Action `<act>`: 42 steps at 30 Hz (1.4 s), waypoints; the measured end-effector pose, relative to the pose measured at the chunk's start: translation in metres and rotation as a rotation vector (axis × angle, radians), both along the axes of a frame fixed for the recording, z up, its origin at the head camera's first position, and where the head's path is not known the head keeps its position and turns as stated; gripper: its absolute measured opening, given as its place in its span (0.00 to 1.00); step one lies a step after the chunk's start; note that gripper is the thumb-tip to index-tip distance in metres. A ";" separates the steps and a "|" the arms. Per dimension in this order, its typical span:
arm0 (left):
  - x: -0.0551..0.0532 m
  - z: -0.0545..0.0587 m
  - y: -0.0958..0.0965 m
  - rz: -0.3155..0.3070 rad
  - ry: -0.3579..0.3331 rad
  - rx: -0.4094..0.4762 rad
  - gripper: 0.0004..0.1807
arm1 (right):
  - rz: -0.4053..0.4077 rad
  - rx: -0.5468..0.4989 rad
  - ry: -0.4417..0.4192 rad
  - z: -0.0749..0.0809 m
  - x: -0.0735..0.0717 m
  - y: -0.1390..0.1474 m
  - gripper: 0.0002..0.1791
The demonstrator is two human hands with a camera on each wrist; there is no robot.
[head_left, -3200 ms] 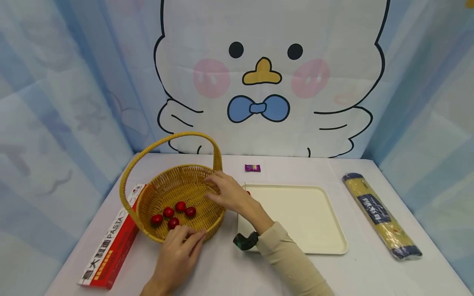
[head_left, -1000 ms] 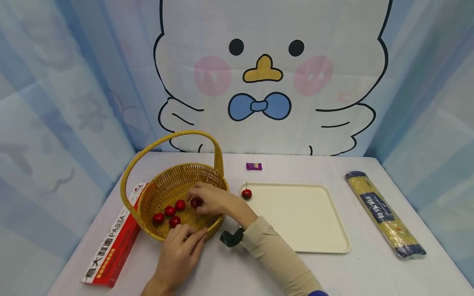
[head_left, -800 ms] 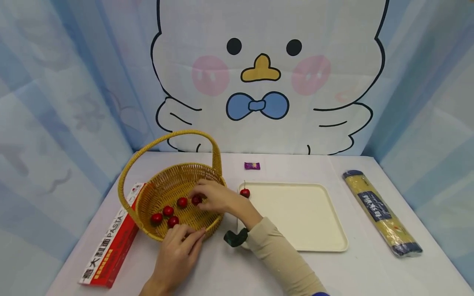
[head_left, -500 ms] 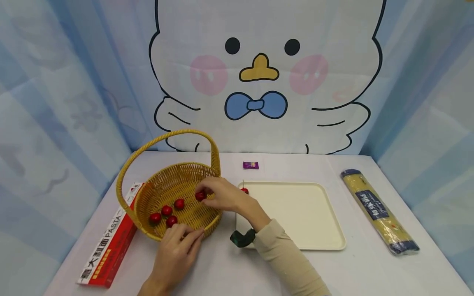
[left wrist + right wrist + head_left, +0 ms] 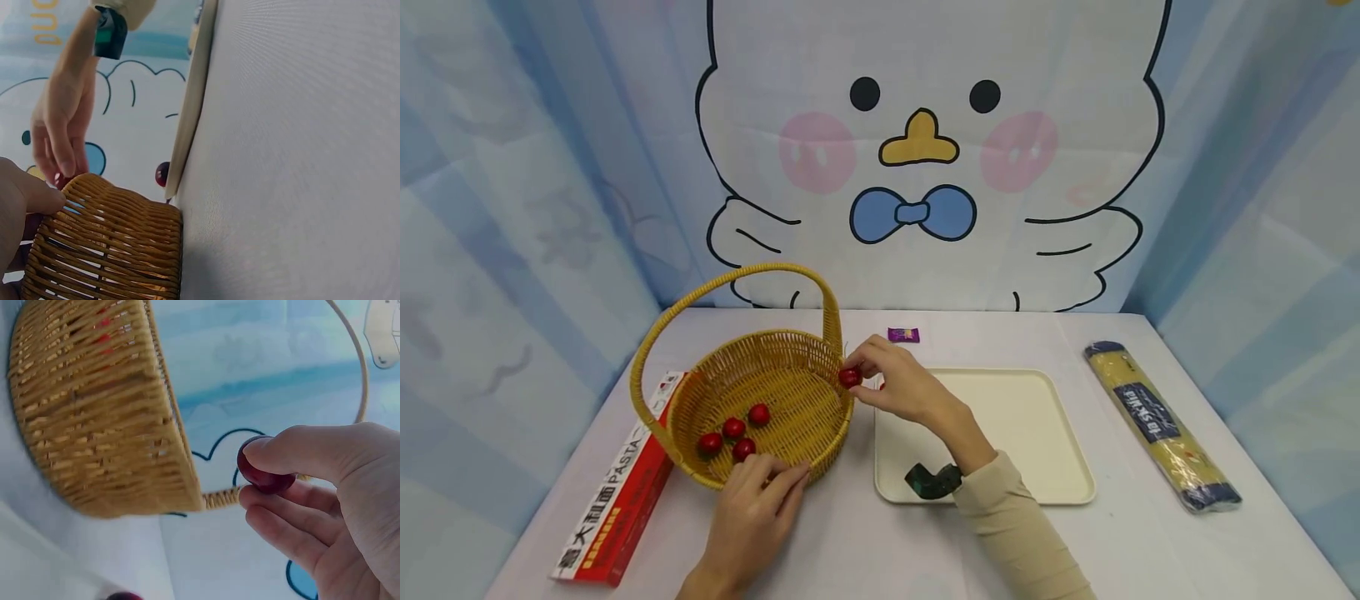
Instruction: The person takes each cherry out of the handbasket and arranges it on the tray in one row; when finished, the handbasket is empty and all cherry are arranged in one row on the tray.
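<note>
Right hand (image 5: pixel 902 385): one cherry (image 5: pixel 850 378) pinched, thumb to fingers, beside the basket (image 5: pixel 805 404)'s rim. Left hand (image 5: pixel 749 518): gripping the near rim. I read a lift-out step; next calls for a steady pinch, eased toward the tray (image 5: pixel 1007 433) under the right hand. Four cherries (image 5: pixel 733 428) inside, beyond the left hand.

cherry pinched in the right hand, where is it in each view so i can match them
Head: the cherry is slightly left of centre and below mid-height, in the right hand.
Left wrist: far left, a little below mid-height, mostly hidden.
Right wrist: the cherry is right of centre, slightly below mid-height.
Shared landmark: the wicker basket.
</note>
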State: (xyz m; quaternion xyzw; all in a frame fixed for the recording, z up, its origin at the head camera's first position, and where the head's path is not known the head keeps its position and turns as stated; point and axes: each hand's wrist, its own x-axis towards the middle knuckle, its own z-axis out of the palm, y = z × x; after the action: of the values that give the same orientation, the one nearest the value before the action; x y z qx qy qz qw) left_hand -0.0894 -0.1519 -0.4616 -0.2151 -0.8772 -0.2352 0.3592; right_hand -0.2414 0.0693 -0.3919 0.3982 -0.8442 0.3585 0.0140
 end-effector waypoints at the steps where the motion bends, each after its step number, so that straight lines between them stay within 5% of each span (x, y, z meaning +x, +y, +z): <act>1: 0.000 0.000 0.000 -0.002 0.000 0.005 0.07 | -0.013 -0.006 -0.008 -0.001 0.000 0.004 0.14; 5: 0.000 -0.001 0.000 -0.004 0.001 0.011 0.22 | -0.061 -0.037 -0.048 -0.007 -0.001 0.017 0.14; 9: 0.000 0.000 0.000 0.003 0.017 -0.001 0.07 | -0.112 -0.049 -0.071 -0.015 -0.003 0.029 0.15; 16: -0.001 0.000 0.002 0.011 0.029 -0.012 0.17 | -0.191 -0.025 -0.108 -0.032 -0.014 0.047 0.15; 23: 0.000 0.000 0.002 0.006 0.015 -0.005 0.07 | -0.244 0.032 -0.177 -0.043 -0.025 0.061 0.16; 27: 0.000 0.000 0.001 -0.012 0.017 0.018 0.23 | -0.257 0.068 -0.194 -0.047 -0.029 0.065 0.16; 31: 0.001 0.000 0.001 -0.010 0.009 0.018 0.07 | -0.286 0.118 -0.189 -0.051 -0.032 0.067 0.16; 39: 0.000 0.000 0.000 -0.009 0.009 0.019 0.06 | -0.329 0.168 -0.226 -0.059 -0.036 0.070 0.16; 42: 0.000 0.000 0.000 -0.008 0.014 0.023 0.19 | -0.349 0.180 -0.246 -0.063 -0.037 0.072 0.17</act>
State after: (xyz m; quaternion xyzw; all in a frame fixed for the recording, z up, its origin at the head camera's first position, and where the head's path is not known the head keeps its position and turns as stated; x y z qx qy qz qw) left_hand -0.0896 -0.1517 -0.4621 -0.2162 -0.8711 -0.2452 0.3666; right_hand -0.2787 0.1411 -0.4545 0.1993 -0.9242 0.3198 -0.0630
